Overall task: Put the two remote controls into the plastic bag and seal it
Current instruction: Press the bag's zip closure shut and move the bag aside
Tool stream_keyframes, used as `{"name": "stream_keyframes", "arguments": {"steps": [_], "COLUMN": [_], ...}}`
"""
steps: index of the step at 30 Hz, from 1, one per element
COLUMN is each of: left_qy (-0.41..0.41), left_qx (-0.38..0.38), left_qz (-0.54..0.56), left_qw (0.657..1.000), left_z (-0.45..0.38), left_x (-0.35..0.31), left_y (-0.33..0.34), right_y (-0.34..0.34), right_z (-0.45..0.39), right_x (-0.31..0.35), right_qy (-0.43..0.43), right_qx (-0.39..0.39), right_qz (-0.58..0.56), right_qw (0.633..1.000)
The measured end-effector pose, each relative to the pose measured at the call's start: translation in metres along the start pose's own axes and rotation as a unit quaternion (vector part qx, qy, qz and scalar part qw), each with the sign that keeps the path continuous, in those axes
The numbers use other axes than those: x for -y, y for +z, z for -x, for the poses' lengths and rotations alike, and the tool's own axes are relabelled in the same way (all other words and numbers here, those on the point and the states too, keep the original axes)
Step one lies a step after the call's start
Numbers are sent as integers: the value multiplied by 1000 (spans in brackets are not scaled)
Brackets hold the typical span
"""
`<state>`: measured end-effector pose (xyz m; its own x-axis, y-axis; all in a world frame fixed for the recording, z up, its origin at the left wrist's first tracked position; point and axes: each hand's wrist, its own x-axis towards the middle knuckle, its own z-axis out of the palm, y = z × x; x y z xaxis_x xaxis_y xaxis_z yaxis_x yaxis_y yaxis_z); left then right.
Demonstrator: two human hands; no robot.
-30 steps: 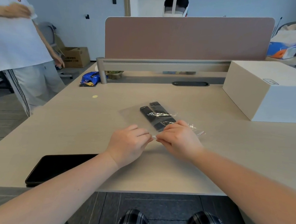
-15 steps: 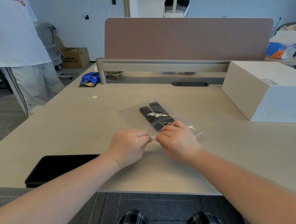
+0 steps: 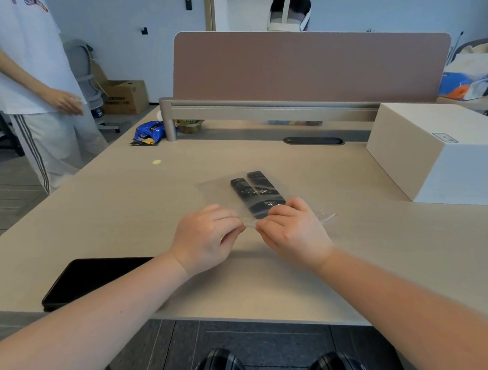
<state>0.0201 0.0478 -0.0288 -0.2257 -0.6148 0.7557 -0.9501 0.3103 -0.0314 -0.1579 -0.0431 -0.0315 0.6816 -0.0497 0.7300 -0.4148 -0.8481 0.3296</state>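
A clear plastic bag [image 3: 216, 192] lies flat on the desk [image 3: 379, 259] in front of me. Two black remote controls [image 3: 254, 190] lie side by side inside it, pointing away to the left. My left hand [image 3: 205, 236] pinches the bag's near edge between thumb and fingers. My right hand [image 3: 293, 233] pinches the same edge right beside it and covers the remotes' near ends. The bag's strip sticks out to the right of my right hand.
A black tablet [image 3: 88, 281] lies at the desk's near left edge. A large white box [image 3: 451, 152] stands at the right. A pink divider panel [image 3: 306, 68] closes the desk's back. A person in a white shirt [image 3: 25, 50] stands at the left.
My hands have stayed pinched on the bag's near edge, the right one shifting slightly. The person at the left has lowered a hand.
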Motion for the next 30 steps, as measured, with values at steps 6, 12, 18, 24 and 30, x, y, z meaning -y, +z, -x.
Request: {"name": "stream_keyframes", "arguments": {"steps": [6,12,18,24,30], "left_qy": [9,19,20,14,3], "left_qx": [15,13,31,47,50], "left_qz": [-14,-43,-43,-45,-38], "left_qw": [1000,999,998,998,998], "left_z": [-1,-2,-2,-4,1], "left_x": [2,0,-4,-4,0], "left_y": [-3,4,4,0,-5], "right_y": [1,2,-1,-5,-14], "right_z": [4,4,5,10,35], "right_x": [-3,-3,-6,-17,-44], "right_qy": [6,-12,-62,-70,-40], "right_qx": [26,47,52,68,115], "right_qz": [8,6,41,74,112], "right_qw": [1000,999,996,993,986]}}
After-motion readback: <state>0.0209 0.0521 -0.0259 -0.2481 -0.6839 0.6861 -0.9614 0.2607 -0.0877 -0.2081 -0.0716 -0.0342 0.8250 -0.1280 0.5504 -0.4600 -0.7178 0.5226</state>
